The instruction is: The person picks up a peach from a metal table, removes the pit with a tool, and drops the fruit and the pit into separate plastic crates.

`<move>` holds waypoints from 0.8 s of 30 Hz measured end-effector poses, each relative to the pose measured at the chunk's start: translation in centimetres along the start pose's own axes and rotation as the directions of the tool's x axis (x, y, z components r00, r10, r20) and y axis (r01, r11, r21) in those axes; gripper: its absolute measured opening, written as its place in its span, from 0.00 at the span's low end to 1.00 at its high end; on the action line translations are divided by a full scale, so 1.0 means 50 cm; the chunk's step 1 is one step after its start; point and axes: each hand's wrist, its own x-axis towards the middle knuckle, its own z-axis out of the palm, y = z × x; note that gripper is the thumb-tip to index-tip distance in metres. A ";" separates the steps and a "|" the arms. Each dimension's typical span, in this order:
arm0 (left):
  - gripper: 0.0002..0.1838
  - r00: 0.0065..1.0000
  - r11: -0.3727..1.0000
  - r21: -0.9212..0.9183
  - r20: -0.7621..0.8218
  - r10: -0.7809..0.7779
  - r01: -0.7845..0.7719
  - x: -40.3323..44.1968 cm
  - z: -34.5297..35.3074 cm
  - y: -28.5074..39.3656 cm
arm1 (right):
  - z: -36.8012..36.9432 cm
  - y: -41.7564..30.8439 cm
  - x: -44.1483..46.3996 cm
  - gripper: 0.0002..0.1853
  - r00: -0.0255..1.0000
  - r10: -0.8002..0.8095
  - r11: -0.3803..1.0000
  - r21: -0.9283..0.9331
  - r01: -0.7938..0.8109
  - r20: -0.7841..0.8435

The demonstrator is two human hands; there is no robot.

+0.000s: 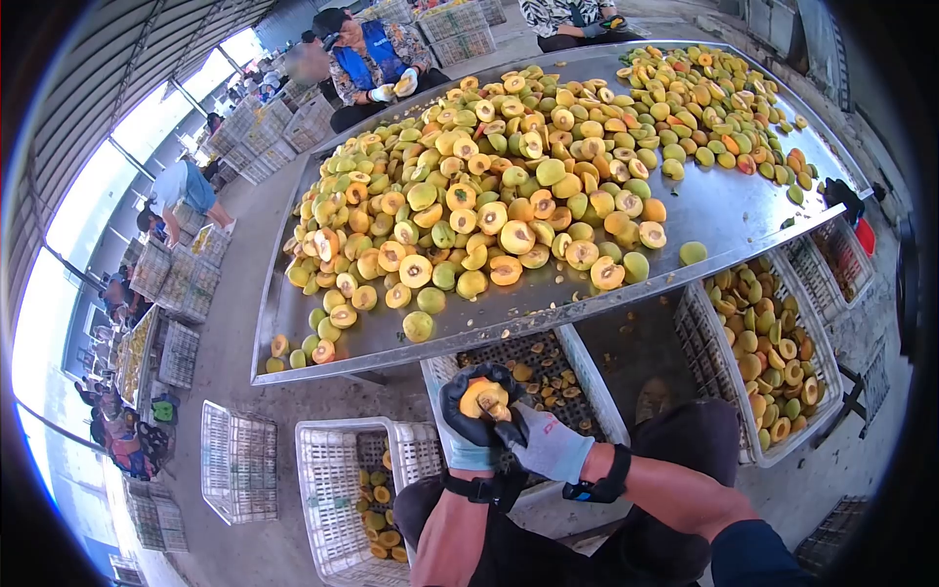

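My left hand (468,416), in a dark-palmed glove, is closed around a half of a yellow-orange stone fruit (481,396), its cut face up. My right hand (543,442), in a grey glove, presses its fingers together at the edge of that fruit. A small brownish piece shows at its fingertips; I cannot make out whether it is a pit or a tool. Both hands are over a white crate (602,396) with fruit scraps (548,377) on its dark bottom. Just beyond is a metal table (699,220) bearing a large heap of halved fruit (479,186).
A crate of fruit halves (768,362) stands at right, and a partly filled crate (318,489) at left. Another white crate (238,460) is farther left. Across the table sits a person in a blue vest (377,49), beside another person (577,20). Stacked crates (171,279) line the background.
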 end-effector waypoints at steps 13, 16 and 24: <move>0.16 0.973 0.882 0.423 0.180 0.143 -0.208 -0.011 -0.029 -0.003 | -0.055 -0.034 -0.001 0.18 0.858 0.332 0.782 0.395 -0.482 0.392; 0.16 0.982 0.904 0.389 0.124 0.142 -0.180 -0.015 -0.037 -0.007 | -0.043 -0.030 -0.008 0.17 0.893 0.285 0.800 0.427 -0.421 0.347; 0.14 0.959 0.759 0.588 0.144 0.242 -0.280 -0.013 -0.006 0.010 | -0.027 -0.009 -0.006 0.15 0.915 0.256 0.847 0.383 -0.368 0.313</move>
